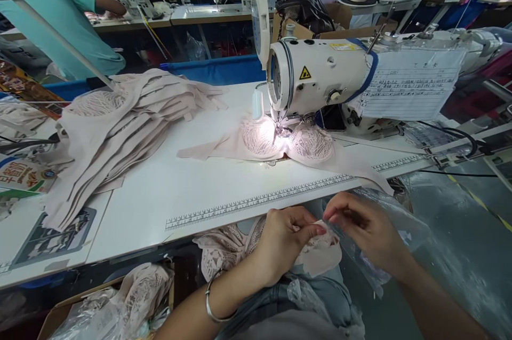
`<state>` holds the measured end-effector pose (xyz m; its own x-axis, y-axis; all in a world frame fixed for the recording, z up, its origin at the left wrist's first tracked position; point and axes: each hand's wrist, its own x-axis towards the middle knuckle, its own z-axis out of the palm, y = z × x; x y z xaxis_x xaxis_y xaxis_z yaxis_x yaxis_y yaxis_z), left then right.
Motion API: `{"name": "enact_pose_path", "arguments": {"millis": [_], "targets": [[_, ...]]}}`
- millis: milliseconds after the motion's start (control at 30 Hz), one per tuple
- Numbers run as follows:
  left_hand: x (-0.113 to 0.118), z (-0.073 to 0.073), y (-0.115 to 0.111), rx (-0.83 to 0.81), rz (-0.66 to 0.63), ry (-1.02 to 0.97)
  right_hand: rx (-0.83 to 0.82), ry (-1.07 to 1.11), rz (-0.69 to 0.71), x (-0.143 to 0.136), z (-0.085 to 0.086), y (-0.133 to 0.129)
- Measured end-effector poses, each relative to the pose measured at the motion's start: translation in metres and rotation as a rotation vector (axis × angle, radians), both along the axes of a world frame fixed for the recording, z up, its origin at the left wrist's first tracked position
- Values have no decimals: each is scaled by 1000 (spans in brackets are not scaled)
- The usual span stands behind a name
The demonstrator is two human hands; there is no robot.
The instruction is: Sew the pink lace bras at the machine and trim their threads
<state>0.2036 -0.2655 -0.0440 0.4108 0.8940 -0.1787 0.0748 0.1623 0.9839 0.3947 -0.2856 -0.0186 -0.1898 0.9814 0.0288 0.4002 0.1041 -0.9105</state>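
In front of the table edge, over my lap, my left hand (pixel 284 244) is closed with thumb and forefinger pinching a small pale pink fabric piece (pixel 320 257). My right hand (pixel 366 230) is just to the right of it, its fingers pinched together; what they hold, if anything, is too small to make out. Up on the table, a pale pink lace bra (pixel 310 142) lies under the lit needle area of the white sewing machine (pixel 316 70). Its right wing droops over the table's front edge. Lace fabric (pixel 220 249) hangs by my left forearm.
A thick stack of pale pink bra pieces (pixel 132 110) covers the table's left part. A ruler strip (pixel 256 198) runs along the front edge. A box of lace pieces and plastic (pixel 116 302) stands below left. A co-worker in a turquoise top (pixel 60 20) is beyond the table.
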Motion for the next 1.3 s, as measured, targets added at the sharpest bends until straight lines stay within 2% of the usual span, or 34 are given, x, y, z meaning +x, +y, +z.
{"name": "enact_pose_path", "arguments": {"millis": [133,267,367,567,800,967,1100,1167,1233,1300], "targets": [[-1,2,4,-160,-29,-132,-63,30,-5,10,-7,1],[-1,1,7,-171,-46,-151,-67,-43,98,14,-11,2],[-1,-1,9,-166,-68,-167,-155,-27,165,11,-9,3],[-3,0,10,-166,-73,-170,-213,88,176,-2,-8,4],[-2,-3,9,-160,-69,-193,-215,104,100,-7,-11,5],[-2,-1,11,-179,-45,-184,-64,118,-64,3,-17,4],[-2,-1,11,-185,-20,-207,-69,-8,-7,-2,-14,-4],[-1,-2,11,-179,-12,-207,-59,-67,-36,-3,-10,-7],[-2,-3,11,-180,-11,-197,-15,-121,-123,9,-10,-7],[-3,-3,11,-181,-10,-192,21,-276,-191,39,-17,-6]]}}
